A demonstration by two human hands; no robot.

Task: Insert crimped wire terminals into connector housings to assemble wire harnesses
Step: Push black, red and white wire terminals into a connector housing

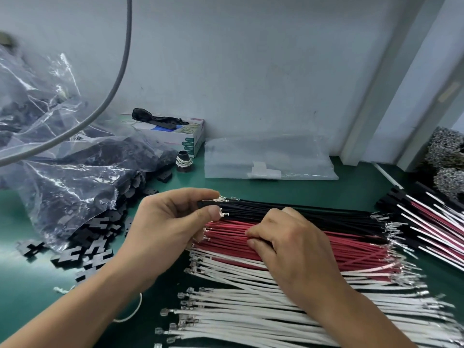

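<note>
Crimped wires lie in rows on the green mat: black wires (pixel 313 214) at the back, red wires (pixel 351 249) in the middle, white wires (pixel 251 307) nearest me. My left hand (pixel 165 227) pinches a black connector housing (pixel 208 203) between thumb and fingers, at the left ends of the black wires, where metal terminals show. My right hand (pixel 288 244) rests on the red wires with its fingers curled, the fingertips picking at a red wire near its left end.
A clear bag (pixel 62 167) spills black housings (pixel 93 247) onto the mat at left. A tissue box (pixel 180 136) and a flat plastic bag (pixel 268 159) sit against the wall. Finished harnesses (pixel 426 222) lie at right. A grey cable (pixel 110 94) hangs in front.
</note>
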